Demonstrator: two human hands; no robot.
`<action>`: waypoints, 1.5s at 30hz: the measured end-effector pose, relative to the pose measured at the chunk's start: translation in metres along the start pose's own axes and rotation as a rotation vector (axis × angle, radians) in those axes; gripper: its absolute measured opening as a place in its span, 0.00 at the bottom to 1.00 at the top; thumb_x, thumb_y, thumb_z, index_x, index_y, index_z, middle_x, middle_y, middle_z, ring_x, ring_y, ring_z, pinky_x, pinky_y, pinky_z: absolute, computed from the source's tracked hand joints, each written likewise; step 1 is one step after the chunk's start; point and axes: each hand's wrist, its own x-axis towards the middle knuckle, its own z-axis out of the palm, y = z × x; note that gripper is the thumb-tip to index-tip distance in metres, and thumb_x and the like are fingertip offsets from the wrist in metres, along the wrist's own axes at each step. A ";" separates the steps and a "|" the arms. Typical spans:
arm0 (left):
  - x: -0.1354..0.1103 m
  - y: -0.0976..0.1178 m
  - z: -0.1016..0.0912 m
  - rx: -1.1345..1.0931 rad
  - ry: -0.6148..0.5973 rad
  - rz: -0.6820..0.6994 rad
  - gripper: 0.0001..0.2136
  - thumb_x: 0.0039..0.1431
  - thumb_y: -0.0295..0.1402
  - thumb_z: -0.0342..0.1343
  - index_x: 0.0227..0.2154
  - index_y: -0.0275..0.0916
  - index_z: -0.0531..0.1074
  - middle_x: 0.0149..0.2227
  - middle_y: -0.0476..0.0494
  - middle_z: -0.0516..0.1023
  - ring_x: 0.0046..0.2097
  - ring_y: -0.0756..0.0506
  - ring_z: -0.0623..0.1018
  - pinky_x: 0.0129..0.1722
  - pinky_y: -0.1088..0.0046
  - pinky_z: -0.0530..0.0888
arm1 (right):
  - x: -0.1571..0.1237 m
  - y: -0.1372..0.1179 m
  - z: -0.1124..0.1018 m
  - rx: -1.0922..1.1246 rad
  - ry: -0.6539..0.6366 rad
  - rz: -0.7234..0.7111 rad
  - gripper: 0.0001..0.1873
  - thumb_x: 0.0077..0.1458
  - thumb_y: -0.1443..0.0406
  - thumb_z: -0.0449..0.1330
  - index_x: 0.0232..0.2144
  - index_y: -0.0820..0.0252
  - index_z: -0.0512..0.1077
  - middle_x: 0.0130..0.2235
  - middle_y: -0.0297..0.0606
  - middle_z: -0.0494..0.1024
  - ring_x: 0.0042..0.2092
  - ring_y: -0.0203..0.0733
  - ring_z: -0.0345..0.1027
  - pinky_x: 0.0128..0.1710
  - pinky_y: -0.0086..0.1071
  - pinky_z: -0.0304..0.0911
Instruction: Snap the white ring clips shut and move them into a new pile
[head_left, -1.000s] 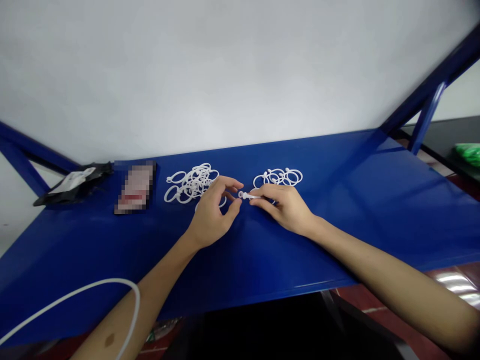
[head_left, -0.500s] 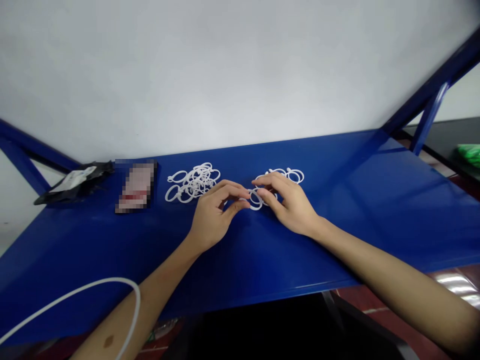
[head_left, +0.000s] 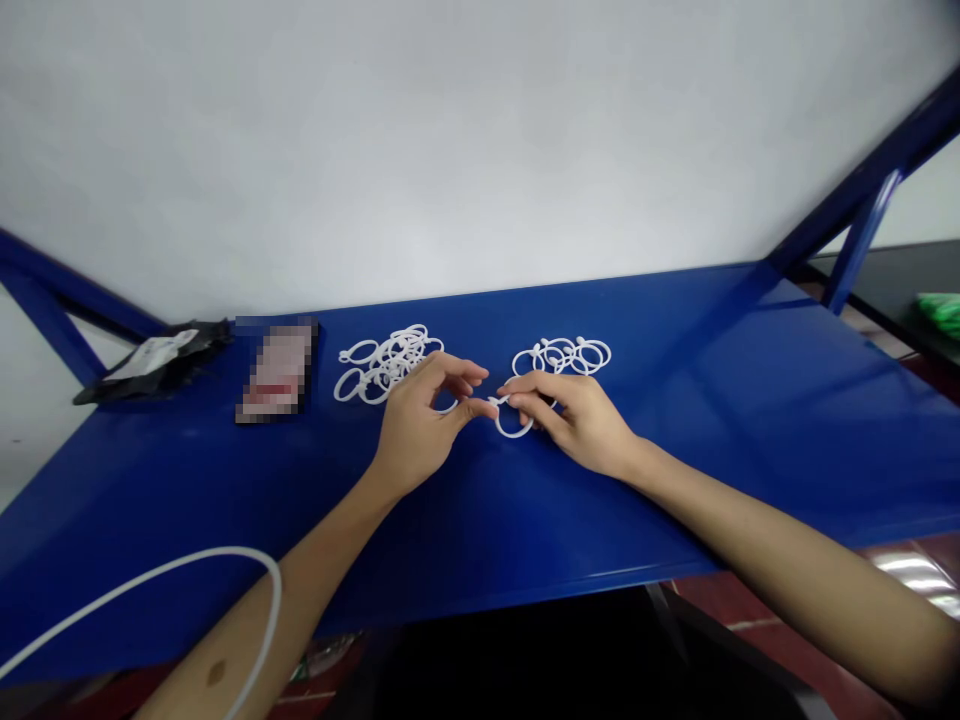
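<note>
centrally in the head view, the right hand [head_left: 574, 415] pinches a white ring [head_left: 514, 436] over the blue surface [head_left: 540, 520]. the left hand [head_left: 418, 425] has its fingers parted, thumb at the ring's edge. a heap of rings [head_left: 401, 352] lies left, a smaller cluster [head_left: 568, 352] right.

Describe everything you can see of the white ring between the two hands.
The white ring is a slim, smooth, plastic-looking loop with a small tab-like end at its upper left. The right hand pinches it near the top and partly hides its right side; the left hand has its thumb tip at the tab. It shows against the blue table; whether it touches the surface is unclear.
</note>
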 end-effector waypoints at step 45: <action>0.005 0.012 -0.023 -0.166 -0.368 -0.230 0.08 0.66 0.34 0.55 0.47 0.42 0.71 0.38 0.46 0.80 0.40 0.47 0.80 0.43 0.68 0.77 | 0.000 -0.003 0.005 0.141 0.012 0.153 0.17 0.70 0.59 0.49 0.55 0.58 0.69 0.34 0.34 0.78 0.31 0.35 0.72 0.34 0.31 0.69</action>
